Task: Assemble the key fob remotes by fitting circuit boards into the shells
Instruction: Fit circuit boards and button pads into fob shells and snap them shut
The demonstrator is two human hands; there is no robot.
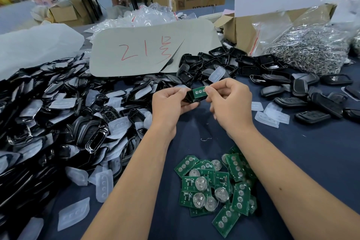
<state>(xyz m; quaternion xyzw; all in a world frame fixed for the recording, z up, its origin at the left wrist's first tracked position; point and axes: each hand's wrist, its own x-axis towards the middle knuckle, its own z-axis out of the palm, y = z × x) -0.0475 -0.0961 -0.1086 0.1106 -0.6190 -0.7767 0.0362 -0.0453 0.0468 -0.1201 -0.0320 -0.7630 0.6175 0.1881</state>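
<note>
Mid-fit, frame centre: left hand [169,101] gripping black shell [191,98], right hand [229,101] pinching green circuit board [199,91] into it. Board pile [216,185] lower centre and shell heap [58,119] at left outstanding; job far from complete.

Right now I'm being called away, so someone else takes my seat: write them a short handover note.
Left hand grips a black shell. Right hand pinches a green board that sits partly in the shell, not yet seated.
Spare boards lie in a heap near you, between the forearms. Empty shells are piled ahead, more black parts at left, closed fobs at right.
Left to do: press this board home, then work through the heap.
</note>
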